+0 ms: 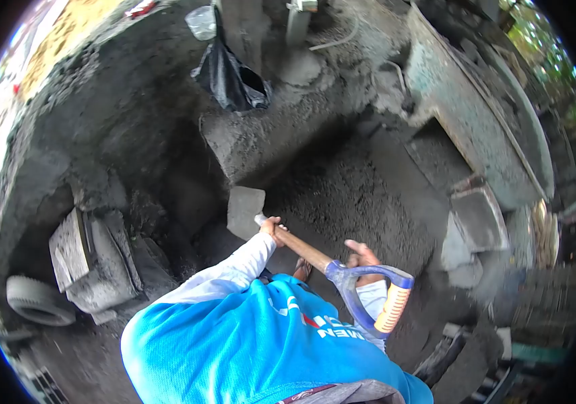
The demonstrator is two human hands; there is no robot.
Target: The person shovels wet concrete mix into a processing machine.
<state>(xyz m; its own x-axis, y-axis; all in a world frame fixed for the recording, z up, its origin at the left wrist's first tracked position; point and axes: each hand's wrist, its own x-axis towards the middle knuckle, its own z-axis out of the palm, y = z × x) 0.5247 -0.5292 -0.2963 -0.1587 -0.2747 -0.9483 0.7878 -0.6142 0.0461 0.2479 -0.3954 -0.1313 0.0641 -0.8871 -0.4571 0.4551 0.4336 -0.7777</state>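
Note:
A shovel (pixel 307 250) with a wooden shaft slants across in front of my body. Its flat grey blade (pixel 244 210) points away to the upper left, and its blue D-handle (pixel 350 291) with an orange grip is near me on the right. Low on the shaft, close to the blade, the fingers of my left hand (pixel 272 231) are wrapped round the wood. My right hand (pixel 364 258) is beside the D-handle, partly behind it, with fingers apart and not round the grip. Dark, loose sand-like material (pixel 362 195) covers the ground beyond the shaft.
A concrete block-like ledge (pixel 254 145) rises ahead, with a black plastic bag (pixel 231 77) above it. A large metal trough (pixel 476 121) stands at the right, near a grey container (pixel 480 215). Stacked slabs (pixel 99 259) and a tire (pixel 37 299) lie at the left.

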